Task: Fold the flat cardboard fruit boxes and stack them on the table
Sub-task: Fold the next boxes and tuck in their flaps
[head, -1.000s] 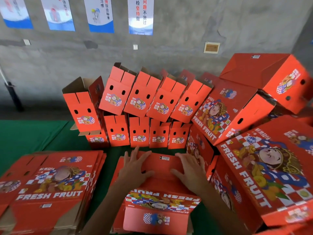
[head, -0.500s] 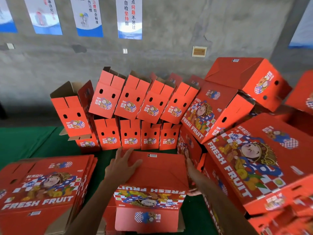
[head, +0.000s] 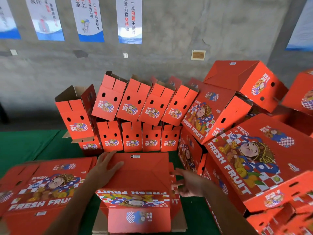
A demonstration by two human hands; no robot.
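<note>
Behind the half-folded box (head: 140,173), folded boxes (head: 132,119) crowd.

Packing workshop: concrete wall (head: 169,48), quality posters (head: 129,19)

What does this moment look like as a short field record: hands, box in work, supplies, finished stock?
left hand: flat on the red bottom panel of the box in work, fingers spread
right hand: open at the box's right edge, fingers by the side flap
flat stack: left of the box, on the green table
folded boxes: two rows at the back, more piled at right
wall: posters
</note>
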